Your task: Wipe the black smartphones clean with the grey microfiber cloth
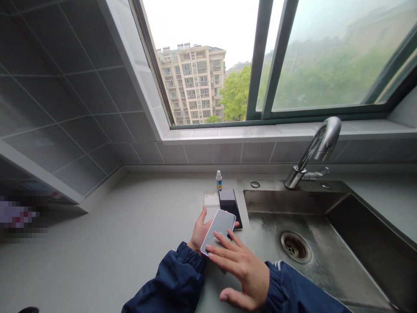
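Observation:
A smartphone (219,230) with a pale, reflective screen lies tilted in my left hand (198,232). The left thumb is raised beside it and fingertips show past its far right edge. Over the lower part of the screen spreads my right hand (243,265), fingers apart, fingertips at the glass; whether they press on it I cannot tell. Just beyond the phone a dark flat tablet-like slab (230,204) rests on the counter. A clear flat case (211,198) lies left of that slab, and a small white-capped bottle (219,180) stands behind them.
To the right is a steel sink (260,202) with a drain (296,247) and a chrome faucet (312,152). The pale counter (114,243) stretches left to a tiled wall. Behind it, a sliding window (270,56) stands partly open. Something dark (28,310) shows at the bottom left edge.

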Demonstrator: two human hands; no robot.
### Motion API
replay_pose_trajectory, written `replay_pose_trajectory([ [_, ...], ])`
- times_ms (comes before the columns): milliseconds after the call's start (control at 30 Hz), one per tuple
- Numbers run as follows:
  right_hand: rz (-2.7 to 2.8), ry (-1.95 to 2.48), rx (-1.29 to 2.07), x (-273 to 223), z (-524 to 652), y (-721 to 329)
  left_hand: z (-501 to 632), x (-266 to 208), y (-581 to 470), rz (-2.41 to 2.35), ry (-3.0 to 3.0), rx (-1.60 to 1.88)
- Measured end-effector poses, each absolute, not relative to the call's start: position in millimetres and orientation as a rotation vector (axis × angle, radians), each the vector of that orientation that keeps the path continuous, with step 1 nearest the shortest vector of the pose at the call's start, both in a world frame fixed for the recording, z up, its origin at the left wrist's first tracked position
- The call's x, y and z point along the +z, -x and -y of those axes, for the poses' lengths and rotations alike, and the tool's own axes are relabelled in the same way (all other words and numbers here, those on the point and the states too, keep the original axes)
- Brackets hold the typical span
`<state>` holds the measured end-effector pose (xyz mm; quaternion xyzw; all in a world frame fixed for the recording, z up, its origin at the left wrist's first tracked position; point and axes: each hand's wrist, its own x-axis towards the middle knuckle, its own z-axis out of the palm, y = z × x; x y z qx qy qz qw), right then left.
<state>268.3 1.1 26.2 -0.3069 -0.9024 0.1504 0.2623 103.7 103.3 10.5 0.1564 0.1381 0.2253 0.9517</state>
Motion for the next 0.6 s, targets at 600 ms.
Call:
replay_pose_trajectory([
  [600,2.41,1.032,0.244,18,-25,-296,-98,16,-107,-0.291,-0.336,0.434],
])
